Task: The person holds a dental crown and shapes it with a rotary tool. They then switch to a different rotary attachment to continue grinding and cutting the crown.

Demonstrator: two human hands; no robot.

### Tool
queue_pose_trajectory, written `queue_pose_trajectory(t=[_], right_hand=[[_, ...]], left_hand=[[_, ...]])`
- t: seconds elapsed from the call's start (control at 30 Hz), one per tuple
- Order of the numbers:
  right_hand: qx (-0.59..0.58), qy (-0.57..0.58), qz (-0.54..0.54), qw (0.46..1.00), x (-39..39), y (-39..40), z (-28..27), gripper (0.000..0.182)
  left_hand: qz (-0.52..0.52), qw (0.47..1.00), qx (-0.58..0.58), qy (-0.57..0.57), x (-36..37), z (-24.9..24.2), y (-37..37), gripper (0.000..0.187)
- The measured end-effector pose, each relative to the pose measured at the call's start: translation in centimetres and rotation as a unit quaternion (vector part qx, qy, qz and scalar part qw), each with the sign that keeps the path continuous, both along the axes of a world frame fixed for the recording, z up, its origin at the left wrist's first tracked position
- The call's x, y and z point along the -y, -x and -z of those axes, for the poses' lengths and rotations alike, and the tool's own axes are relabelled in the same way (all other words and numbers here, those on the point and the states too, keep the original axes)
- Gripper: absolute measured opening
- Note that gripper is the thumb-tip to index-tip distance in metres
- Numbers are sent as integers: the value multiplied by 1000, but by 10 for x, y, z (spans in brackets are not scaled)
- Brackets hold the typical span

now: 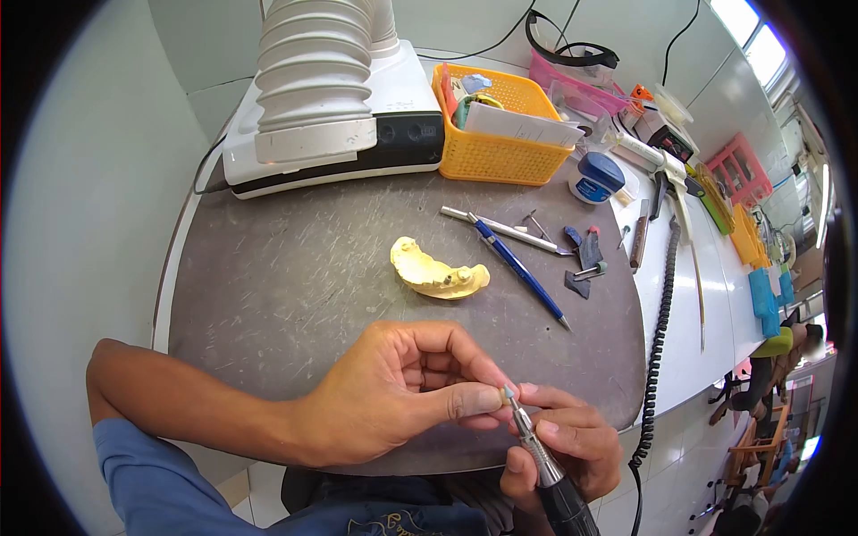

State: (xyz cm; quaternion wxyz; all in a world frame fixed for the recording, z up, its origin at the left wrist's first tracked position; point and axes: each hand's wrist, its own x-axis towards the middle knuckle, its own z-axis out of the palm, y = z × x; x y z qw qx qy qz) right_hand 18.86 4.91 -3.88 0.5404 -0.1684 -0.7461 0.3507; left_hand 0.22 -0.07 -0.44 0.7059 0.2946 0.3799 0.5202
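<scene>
My right hand [581,436] is wrapped round a rotary handpiece [539,454] with a silver collar and a black body, its nose pointing up and to the left. A small pale blue-green pointed grinding bit [509,392] sits in its end. My left hand [384,397] is closed in a pinch right beside the bit, thumb against fingers. What it pinches is mostly covered by the fingertips and too small to name. The fingers of both hands meet near the bit. Beyond them, a yellow plaster dental cast [438,273] lies on the grey work mat [277,268].
Right of the cast lie a blue mechanical pencil [523,271], a white-handled blade [500,227] and dark blue scraps [590,250]. A suction hose [315,80], an orange basket [496,159] and a blue-lidded jar [596,178] stand behind. A coiled black cord [659,348] hangs at right.
</scene>
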Motion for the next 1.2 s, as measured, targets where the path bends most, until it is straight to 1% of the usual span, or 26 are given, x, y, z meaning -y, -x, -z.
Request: queue_pose_trajectory(t=[0.27,0.47,0.53,0.63,0.83,1.07,1.13,1.2], right_hand=[[-13,9,-4,1000,-1,1,1,33],[0,7,-5,1000,0,-1,0,33],[13,-6,-22,1000,-1,-2,-2,34],[33,-10,-17,999,0,-3,-5,34],[-4,10,-1,1000,0,0,0,34],[0,1,-4,1000,0,-1,0,33],[19,-11,-15,1000,-1,-2,-2,32],[8,-3,-6,1000,-1,0,0,32]], left_hand=[[-2,1000,3,0,0,0,0,10],[0,1000,-1,-3,0,1,0,10],[-1,1000,-4,-6,0,1,0,10],[1,1000,-4,-5,0,0,0,11],[-1,1000,3,0,0,0,0,11],[-3,1000,4,0,0,0,-1,10],[-3,1000,4,-2,0,1,-1,10],[-3,1000,6,-2,0,1,0,10]])
